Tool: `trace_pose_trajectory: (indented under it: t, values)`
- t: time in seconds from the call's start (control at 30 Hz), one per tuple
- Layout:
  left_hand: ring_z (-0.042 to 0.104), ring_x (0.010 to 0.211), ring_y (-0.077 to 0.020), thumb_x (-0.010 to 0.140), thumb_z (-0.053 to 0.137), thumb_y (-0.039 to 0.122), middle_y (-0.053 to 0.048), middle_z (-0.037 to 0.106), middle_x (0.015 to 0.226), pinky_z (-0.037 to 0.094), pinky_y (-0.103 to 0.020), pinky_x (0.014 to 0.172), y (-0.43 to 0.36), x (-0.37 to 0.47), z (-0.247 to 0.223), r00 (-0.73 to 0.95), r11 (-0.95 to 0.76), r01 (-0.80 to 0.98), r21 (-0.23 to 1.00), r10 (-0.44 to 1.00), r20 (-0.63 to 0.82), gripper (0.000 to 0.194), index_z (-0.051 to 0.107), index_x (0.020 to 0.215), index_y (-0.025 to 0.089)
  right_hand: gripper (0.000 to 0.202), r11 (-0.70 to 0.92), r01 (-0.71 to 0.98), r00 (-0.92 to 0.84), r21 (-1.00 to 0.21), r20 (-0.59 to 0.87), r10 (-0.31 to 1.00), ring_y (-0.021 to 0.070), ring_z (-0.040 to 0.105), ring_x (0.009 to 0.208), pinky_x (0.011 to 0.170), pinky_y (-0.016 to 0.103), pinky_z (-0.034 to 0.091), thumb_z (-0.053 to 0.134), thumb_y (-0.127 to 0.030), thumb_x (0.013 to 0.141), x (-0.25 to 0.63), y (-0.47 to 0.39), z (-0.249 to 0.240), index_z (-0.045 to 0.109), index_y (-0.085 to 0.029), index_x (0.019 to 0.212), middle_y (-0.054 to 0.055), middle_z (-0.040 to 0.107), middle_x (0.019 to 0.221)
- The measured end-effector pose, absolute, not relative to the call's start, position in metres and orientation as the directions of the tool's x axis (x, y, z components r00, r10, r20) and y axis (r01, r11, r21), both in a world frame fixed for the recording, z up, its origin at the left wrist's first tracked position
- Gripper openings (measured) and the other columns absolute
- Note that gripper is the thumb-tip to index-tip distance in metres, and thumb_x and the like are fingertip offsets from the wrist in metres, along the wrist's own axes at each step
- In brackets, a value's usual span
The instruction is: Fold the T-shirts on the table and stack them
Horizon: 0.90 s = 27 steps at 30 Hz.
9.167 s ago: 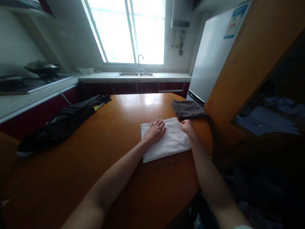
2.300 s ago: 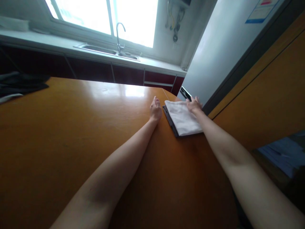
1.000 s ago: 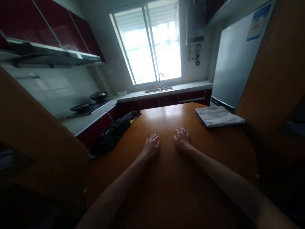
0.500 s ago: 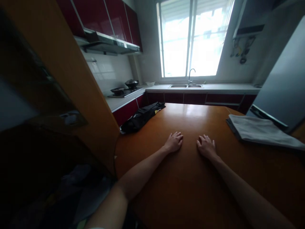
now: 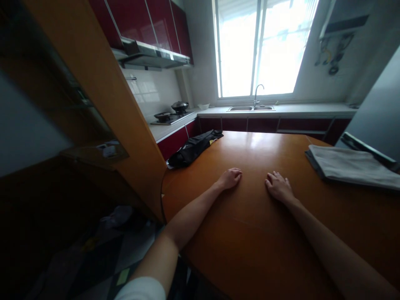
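Observation:
My left hand rests palm down on the brown wooden table, fingers a little bent, with nothing in it. To its right, my right hand lies on the same tabletop, its fingers spread and holding nothing. A strip of bare wood separates the two hands. Beyond my left hand, at the table's far left edge, is a black bundle of fabric with a small yellow spot. Folded grey cloth lies on the right side of the table, past my right hand.
Behind the table runs a white counter with a double sink and a faucet. Two pans stand on the stove at left, under a range hood. A wooden cabinet side borders the left.
The view has shifted, so the room sits further right and slightly higher. The fingers of my left hand are more bent and closer together. Both hands stay on the table.

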<state>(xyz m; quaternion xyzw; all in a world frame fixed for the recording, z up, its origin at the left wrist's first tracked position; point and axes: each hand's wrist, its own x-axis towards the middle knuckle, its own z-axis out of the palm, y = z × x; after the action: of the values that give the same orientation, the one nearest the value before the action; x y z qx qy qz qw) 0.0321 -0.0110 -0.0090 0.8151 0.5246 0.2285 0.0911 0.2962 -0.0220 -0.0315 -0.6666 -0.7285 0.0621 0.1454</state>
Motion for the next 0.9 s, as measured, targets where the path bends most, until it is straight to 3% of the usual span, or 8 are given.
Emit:
trace_pose_trajectory:
  t: [0.07, 0.17, 0.3, 0.4, 0.6, 0.73, 0.9]
  values:
    - [0.062, 0.121, -0.0179, 0.093, 0.054, 0.025, -0.003, 0.068, 0.13, 0.045, -0.031, 0.112, -0.006, 0.013, 0.0, 0.243, -0.352, 0.85, 0.391, 0.922, 0.301, 0.027, 0.075, 0.11, 0.023, 0.053, 0.105, 0.955, -0.073, -0.276, 0.124, 0.99, 0.0264, 0.029, 0.15, 0.121, 0.051, 0.02, 0.036, -0.041, 0.101, 0.296, -0.022, -0.031, 0.05, -0.017, 0.147, 0.014, 0.037, 0.161]
    - [0.054, 0.132, -0.0209, 0.092, 0.052, 0.02, -0.008, 0.062, 0.139, 0.037, -0.034, 0.118, 0.002, -0.03, 0.015, -0.021, -0.129, 0.906, 0.403, 0.937, 0.348, 0.031, 0.073, 0.115, 0.018, 0.054, 0.107, 0.958, -0.08, -0.266, 0.111, 0.991, 0.0267, 0.028, 0.151, 0.121, 0.051, 0.019, 0.036, -0.042, 0.102, 0.296, -0.022, -0.03, 0.049, -0.016, 0.148, 0.014, 0.036, 0.161]
    - [0.029, 0.149, -0.032, 0.092, 0.049, 0.019, -0.019, 0.039, 0.157, 0.023, -0.049, 0.123, 0.001, -0.089, 0.023, -0.399, 0.222, 0.87, 0.44, 0.84, 0.367, 0.046, 0.059, 0.136, 0.011, 0.054, 0.107, 0.959, -0.082, -0.263, 0.102, 0.991, 0.0269, 0.027, 0.151, 0.122, 0.052, 0.019, 0.035, -0.041, 0.102, 0.297, -0.022, -0.03, 0.048, -0.016, 0.148, 0.014, 0.035, 0.162]
    - [0.023, 0.151, -0.0387, 0.09, 0.053, 0.022, -0.021, 0.031, 0.161, 0.025, -0.06, 0.118, -0.003, -0.115, 0.017, -0.549, 0.384, 0.802, 0.458, 0.777, 0.31, 0.051, 0.057, 0.14, 0.012, 0.054, 0.11, 0.959, -0.083, -0.262, 0.111, 0.99, 0.0272, 0.028, 0.151, 0.121, 0.052, 0.019, 0.035, -0.041, 0.102, 0.297, -0.021, -0.031, 0.049, -0.016, 0.148, 0.014, 0.036, 0.161]
    - [0.037, 0.143, -0.0414, 0.085, 0.062, 0.031, -0.023, 0.035, 0.159, 0.036, -0.054, 0.112, 0.002, -0.12, 0.007, -0.621, 0.496, 0.751, 0.436, 0.755, 0.211, 0.045, 0.067, 0.126, 0.014, 0.053, 0.113, 0.958, -0.082, -0.265, 0.124, 0.989, 0.0268, 0.029, 0.151, 0.121, 0.052, 0.02, 0.036, -0.041, 0.101, 0.299, -0.019, -0.035, 0.05, -0.017, 0.146, 0.014, 0.036, 0.161]
    - [0.043, 0.136, -0.0404, 0.086, 0.059, 0.031, -0.023, 0.05, 0.147, 0.039, -0.055, 0.108, 0.002, -0.116, 0.009, -0.61, 0.491, 0.765, 0.418, 0.76, 0.225, 0.04, 0.068, 0.122, 0.014, 0.054, 0.112, 0.958, -0.082, -0.264, 0.124, 0.989, 0.0272, 0.029, 0.15, 0.121, 0.052, 0.02, 0.035, -0.042, 0.101, 0.299, -0.019, -0.035, 0.05, -0.016, 0.147, 0.014, 0.036, 0.161]
    - [0.041, 0.139, -0.0331, 0.09, 0.049, 0.022, -0.017, 0.051, 0.146, 0.022, -0.057, 0.119, 0.001, -0.102, 0.016, -0.547, 0.41, 0.82, 0.399, 0.767, 0.337, 0.042, 0.064, 0.129, 0.016, 0.054, 0.104, 0.959, -0.078, -0.265, 0.107, 0.991, 0.0271, 0.028, 0.151, 0.122, 0.052, 0.019, 0.036, -0.042, 0.102, 0.297, -0.02, -0.031, 0.049, -0.017, 0.148, 0.013, 0.036, 0.162]
